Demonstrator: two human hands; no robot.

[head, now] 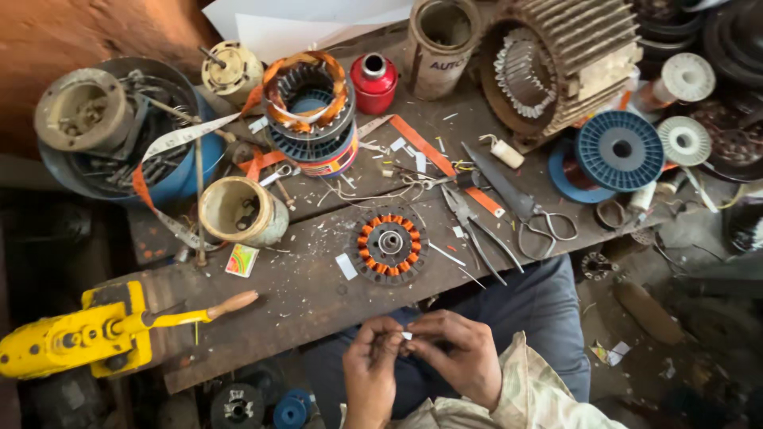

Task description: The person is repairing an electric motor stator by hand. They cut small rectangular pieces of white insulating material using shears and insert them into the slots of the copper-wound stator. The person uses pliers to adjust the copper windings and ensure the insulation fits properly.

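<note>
Cluttered workbench [302, 294] | white scrap [407, 336] pinched between left hand [372, 357] and right hand [457, 353] fingertips

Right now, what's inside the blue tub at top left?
The blue tub holds a grey round motor housing resting on loose dark metal rods and scrap. A measuring tape drapes over its rim. The tub's bottom is covered, so nothing there can be told.

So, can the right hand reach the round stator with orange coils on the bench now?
Probably yes. The stator lies flat on the bench, just beyond the right hand, with nothing between them. Both hands, though, pinch a small white piece, the left hand too.
</note>
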